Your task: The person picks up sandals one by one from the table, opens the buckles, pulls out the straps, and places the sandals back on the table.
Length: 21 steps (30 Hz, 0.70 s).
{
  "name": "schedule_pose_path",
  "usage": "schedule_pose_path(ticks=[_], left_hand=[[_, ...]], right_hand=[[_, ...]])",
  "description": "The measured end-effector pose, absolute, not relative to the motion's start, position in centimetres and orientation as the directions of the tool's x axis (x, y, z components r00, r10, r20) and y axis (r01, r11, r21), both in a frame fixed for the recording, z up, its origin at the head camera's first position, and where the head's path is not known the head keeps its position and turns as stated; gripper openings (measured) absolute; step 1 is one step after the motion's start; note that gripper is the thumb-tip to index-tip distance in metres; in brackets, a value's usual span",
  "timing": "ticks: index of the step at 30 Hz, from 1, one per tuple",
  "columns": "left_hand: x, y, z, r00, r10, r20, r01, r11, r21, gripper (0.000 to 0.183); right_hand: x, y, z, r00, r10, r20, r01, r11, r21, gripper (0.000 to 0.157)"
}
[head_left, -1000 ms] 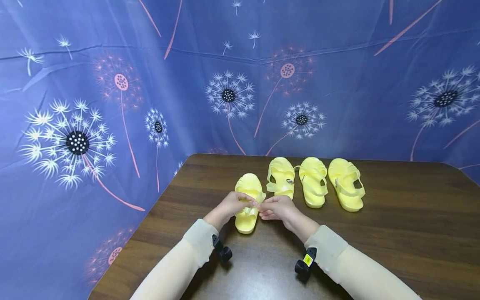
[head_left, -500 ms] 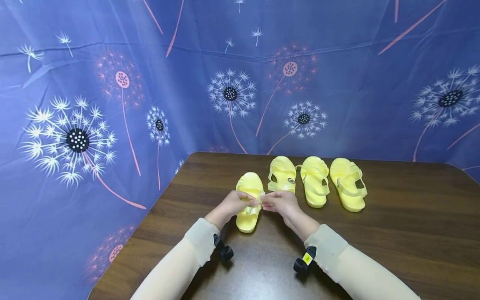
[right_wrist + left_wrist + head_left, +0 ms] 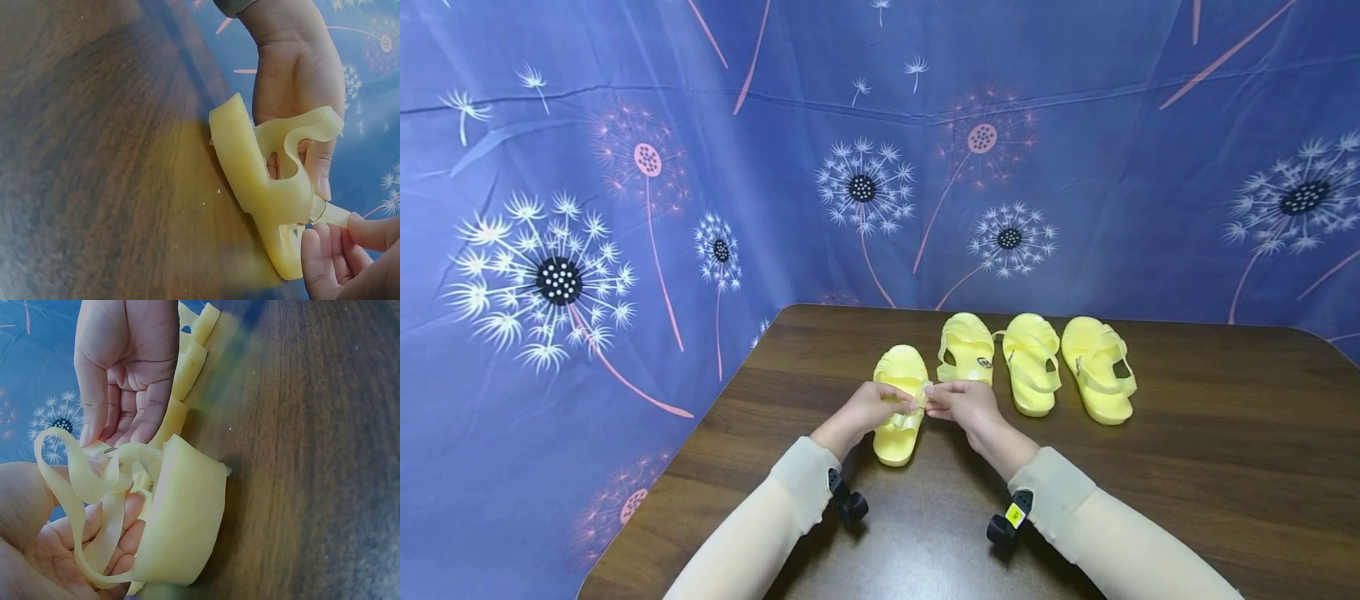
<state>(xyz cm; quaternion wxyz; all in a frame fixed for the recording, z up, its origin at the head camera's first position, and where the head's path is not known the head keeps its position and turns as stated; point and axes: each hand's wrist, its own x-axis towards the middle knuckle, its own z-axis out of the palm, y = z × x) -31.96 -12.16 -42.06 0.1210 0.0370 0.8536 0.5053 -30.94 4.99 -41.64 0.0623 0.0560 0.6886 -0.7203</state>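
Observation:
A yellow sandal (image 3: 894, 448) stands on the table in front of both hands, toe pointing away. My left hand (image 3: 874, 406) reaches over it from the left, pinching the strap at the small metal buckle (image 3: 320, 212). From the right, my right hand (image 3: 964, 408) pinches the free end of the strap (image 3: 335, 215) between thumb and fingers, as the right wrist view shows. The strap end passes through the buckle. In the left wrist view the heel strap (image 3: 69, 487) loops up beside the sole (image 3: 184, 515), over the left hand's fingers.
Behind and right of the hands stand more yellow sandals in a row: one (image 3: 964, 343) partly hidden by my right hand, another (image 3: 1028, 367) beside it, and one (image 3: 1097, 371) at the right end. A blue dandelion-print cloth (image 3: 1075, 167) hangs behind the brown wooden table (image 3: 1225, 433).
My right hand has shifted slightly up and away from the table's front, lifting the strap end. The left hand stays on the sandal, which remains in place.

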Motion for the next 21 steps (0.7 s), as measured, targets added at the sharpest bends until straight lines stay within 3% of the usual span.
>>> schedule_pose_path(ticks=[9, 16, 21], left_hand=[[-32.0, -12.1, -42.1, -0.965, 0.194, -0.175, -0.059, 0.493, 0.868, 0.021], [-32.0, -12.0, -42.2, -0.970, 0.181, -0.164, -0.052, 0.501, 0.864, 0.019], [-31.9, -12.0, -42.1, -0.970, 0.188, -0.151, -0.034, 0.513, 0.858, 0.017]], right_hand=[[-31.3, 5.3, -40.9, -0.983, -0.072, -0.168, 0.171, -0.034, -0.985, 0.025], [-31.0, 6.9, -40.8, -0.950, -0.143, -0.278, 0.280, 0.009, -0.960, 0.046], [-30.9, 7.5, -41.2, -0.948, -0.166, -0.271, 0.269, 0.035, -0.963, 0.046]])
